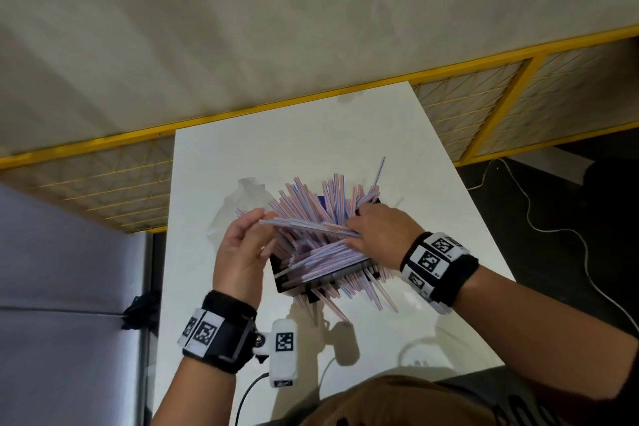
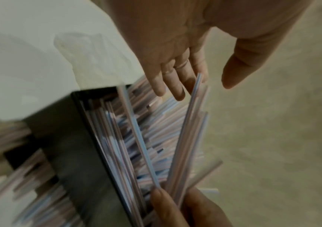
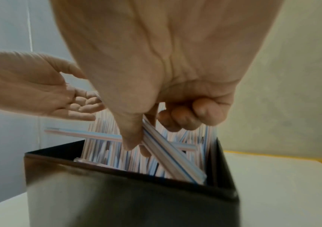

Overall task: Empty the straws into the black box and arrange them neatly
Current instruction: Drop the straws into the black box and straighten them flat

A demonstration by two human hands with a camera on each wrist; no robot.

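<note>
Right hand (image 3: 156, 76) curled, thumb and fingers pinching a few straws (image 3: 167, 152) just under it, inside the black box (image 3: 129, 199). Left hand (image 3: 29, 87) relaxed and spread beside it, fingers straight, touching the far ends of the same bundle above the box. Other straws standing or splayed in the box between both hands, some poking past its walls over the white table (image 1: 242, 156).

setting reads as a fenced recording cell in a lab or workshop: plain white table (image 1: 276, 162) standing against a yellow-framed mesh barrier (image 1: 477, 114), bare grey concrete floor (image 1: 242, 10) beyond it, a loose white cable (image 1: 539, 218) trailing over dark flooring at right, grey padded surface (image 1: 52, 287) at left.
</note>
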